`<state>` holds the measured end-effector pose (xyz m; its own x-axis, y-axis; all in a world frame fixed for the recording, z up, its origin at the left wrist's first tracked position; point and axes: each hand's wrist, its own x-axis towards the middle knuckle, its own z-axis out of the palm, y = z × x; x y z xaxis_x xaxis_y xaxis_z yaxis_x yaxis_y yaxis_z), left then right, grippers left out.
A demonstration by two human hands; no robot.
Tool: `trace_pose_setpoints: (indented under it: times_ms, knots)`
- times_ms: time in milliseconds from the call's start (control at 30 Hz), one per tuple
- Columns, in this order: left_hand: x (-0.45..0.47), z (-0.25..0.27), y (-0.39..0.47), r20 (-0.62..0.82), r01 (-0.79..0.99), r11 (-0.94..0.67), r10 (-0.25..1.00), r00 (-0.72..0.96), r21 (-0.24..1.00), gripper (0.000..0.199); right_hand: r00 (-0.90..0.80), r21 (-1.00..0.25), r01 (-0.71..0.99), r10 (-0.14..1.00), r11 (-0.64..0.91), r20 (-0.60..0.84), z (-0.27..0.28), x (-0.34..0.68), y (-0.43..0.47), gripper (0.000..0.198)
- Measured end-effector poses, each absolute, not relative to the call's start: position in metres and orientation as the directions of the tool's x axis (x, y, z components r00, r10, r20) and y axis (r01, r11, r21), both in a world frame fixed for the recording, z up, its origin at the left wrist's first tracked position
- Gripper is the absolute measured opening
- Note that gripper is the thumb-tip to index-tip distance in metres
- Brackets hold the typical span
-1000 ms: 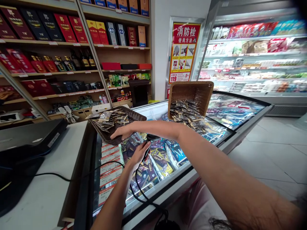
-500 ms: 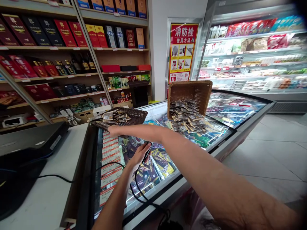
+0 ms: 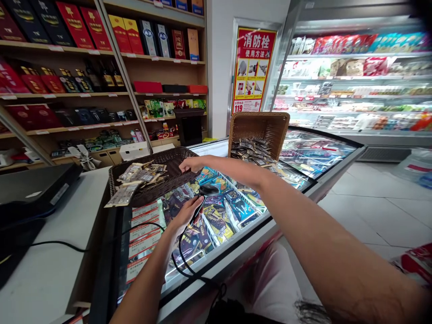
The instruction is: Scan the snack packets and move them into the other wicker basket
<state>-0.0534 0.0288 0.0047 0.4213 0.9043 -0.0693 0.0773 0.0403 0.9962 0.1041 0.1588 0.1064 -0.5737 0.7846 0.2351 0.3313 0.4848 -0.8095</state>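
Note:
My left hand is closed round a black handheld barcode scanner, its cable trailing down over the glass. My right hand, fingers curled, hovers by the right rim of a dark brown wicker basket; nothing shows in the fingers. Small flat packets lie heaped in that basket's left part, one hanging over its front edge. Farther right, a lighter brown wicker basket lies tipped on its side, with similar packets spilling out of it. My right forearm hides part of that pile.
Beneath both baskets is a glass-topped freezer holding colourful packages, with price labels along its left side. A white counter with a black device stands left. Boxed goods fill the shelves behind; a refrigerated display stands at right.
My right hand has moved right, away from the packets in the dark basket. The scanner's head now shows above my left hand. The view has shifted, bringing the dark basket closer.

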Motion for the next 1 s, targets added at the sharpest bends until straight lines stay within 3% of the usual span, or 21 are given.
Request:
trace_pose_setpoints:
  times_ms: [67, 267, 333, 433, 533, 633, 767, 900, 1000]
  knots:
    - [-0.052, 0.004, 0.029, -0.074, 0.075, 0.046, 0.904, 0.421, 0.996, 0.054, -0.606, -0.727, 0.372, 0.744, 0.578, 0.281, 0.106, 0.116, 0.155, 0.051]
    - [-0.052, 0.001, 0.031, -0.092, 0.07, 0.068, 0.9, 0.427, 0.995, 0.051, -0.757, -0.392, 0.513, 0.618, 0.764, 0.212, 0.119, 0.058, 0.175, 0.054]
    - [-0.053, 0.001, 0.031, -0.092, 0.068, 0.069, 0.896, 0.434, 0.995, 0.048, -0.828, -0.267, 0.442, 0.504, 0.857, 0.246, 0.117, 0.016, 0.171, 0.059]
    - [-0.054, 0.0, 0.03, -0.092, 0.067, 0.07, 0.896, 0.434, 0.995, 0.048, -0.926, -0.049, 0.241, 0.244, 0.969, 0.288, 0.107, -0.047, 0.149, 0.056]
    - [-0.053, -0.001, 0.03, -0.098, 0.079, 0.071, 0.904, 0.416, 0.994, 0.051, -0.95, 0.074, 0.173, 0.147, 0.982, 0.276, 0.1, -0.087, 0.129, 0.033]
    - [-0.052, 0.0, 0.031, -0.101, 0.093, 0.068, 0.906, 0.411, 0.993, 0.054, -0.901, -0.038, 0.239, 0.236, 0.97, 0.365, 0.107, -0.085, 0.132, 0.022]
    - [-0.051, 0.004, 0.03, -0.099, 0.095, 0.064, 0.901, 0.422, 0.993, 0.056, -0.725, -0.448, 0.223, 0.454, 0.866, 0.517, 0.125, -0.014, 0.155, 0.019]
    - [-0.05, 0.008, 0.028, -0.093, 0.078, 0.067, 0.907, 0.41, 0.995, 0.056, -0.373, -0.782, 0.089, 0.749, 0.617, 0.548, 0.114, 0.09, 0.162, 0.031]
    - [-0.049, 0.011, 0.026, -0.094, 0.073, 0.072, 0.917, 0.388, 0.995, 0.054, -0.11, -0.893, -0.164, 0.892, 0.419, 0.439, 0.083, 0.147, 0.158, 0.041]
